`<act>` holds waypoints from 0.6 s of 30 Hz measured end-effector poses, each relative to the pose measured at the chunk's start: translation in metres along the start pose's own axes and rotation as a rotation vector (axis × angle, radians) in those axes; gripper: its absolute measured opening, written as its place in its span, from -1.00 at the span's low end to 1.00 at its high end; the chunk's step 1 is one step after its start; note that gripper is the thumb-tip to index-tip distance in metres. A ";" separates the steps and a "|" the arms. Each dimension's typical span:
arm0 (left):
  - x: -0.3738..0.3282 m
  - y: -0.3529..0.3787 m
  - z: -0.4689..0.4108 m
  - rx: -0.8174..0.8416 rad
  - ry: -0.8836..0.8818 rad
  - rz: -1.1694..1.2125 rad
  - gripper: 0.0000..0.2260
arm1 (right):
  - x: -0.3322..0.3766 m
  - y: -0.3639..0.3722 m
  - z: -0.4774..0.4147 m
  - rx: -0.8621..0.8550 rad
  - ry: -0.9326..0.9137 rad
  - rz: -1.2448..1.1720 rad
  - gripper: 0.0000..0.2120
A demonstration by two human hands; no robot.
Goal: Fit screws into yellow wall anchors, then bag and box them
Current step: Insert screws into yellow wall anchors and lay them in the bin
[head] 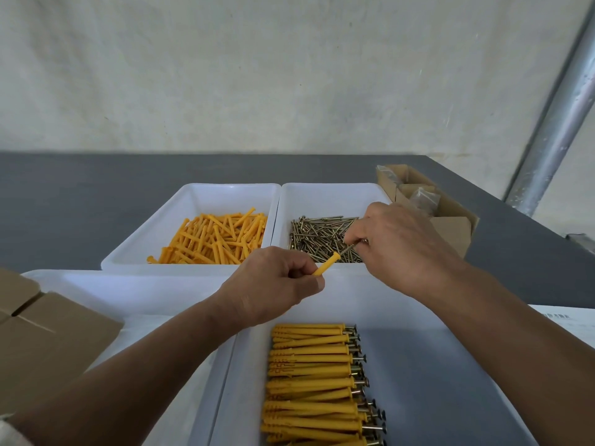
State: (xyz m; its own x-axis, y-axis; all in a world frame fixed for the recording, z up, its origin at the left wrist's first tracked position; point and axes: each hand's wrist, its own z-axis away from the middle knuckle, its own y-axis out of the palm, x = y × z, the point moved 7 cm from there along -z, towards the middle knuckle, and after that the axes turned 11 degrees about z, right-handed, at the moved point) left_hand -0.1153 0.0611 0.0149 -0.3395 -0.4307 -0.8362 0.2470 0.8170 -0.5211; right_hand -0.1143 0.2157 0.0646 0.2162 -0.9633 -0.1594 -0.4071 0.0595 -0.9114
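Centrally, left hand (pixel 273 284) grips a light, stiff yellow anchor (pixel 326 264) by its tail; right hand (pixel 399 246) pinches a thin, probably slippery screw (pixel 348 249) near its head.

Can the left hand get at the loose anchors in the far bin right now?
Likely yes: the open-topped bin of loose anchors sits just beyond the left hand, with nothing between them. But its fingers grip one anchor, so taking another looks awkward.

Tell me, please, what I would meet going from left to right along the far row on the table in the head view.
Bin of loose yellow anchors → bin of screws → open cardboard box holding clear bags.
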 end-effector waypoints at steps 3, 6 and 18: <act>-0.002 0.000 0.000 -0.003 0.003 0.002 -0.84 | 0.004 0.000 0.000 0.006 -0.032 -0.037 -0.73; -0.003 0.000 0.001 -0.003 0.012 -0.007 -0.83 | 0.008 0.001 0.001 0.026 -0.064 -0.086 -0.74; -0.003 0.000 0.001 -0.004 0.026 -0.029 -0.88 | 0.026 0.006 0.009 0.160 -0.213 -0.163 -0.71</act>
State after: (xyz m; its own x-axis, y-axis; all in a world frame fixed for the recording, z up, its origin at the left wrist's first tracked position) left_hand -0.1130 0.0623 0.0170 -0.3700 -0.4441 -0.8160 0.2332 0.8058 -0.5444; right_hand -0.1031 0.1935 0.0521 0.4550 -0.8880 -0.0668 -0.2106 -0.0344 -0.9770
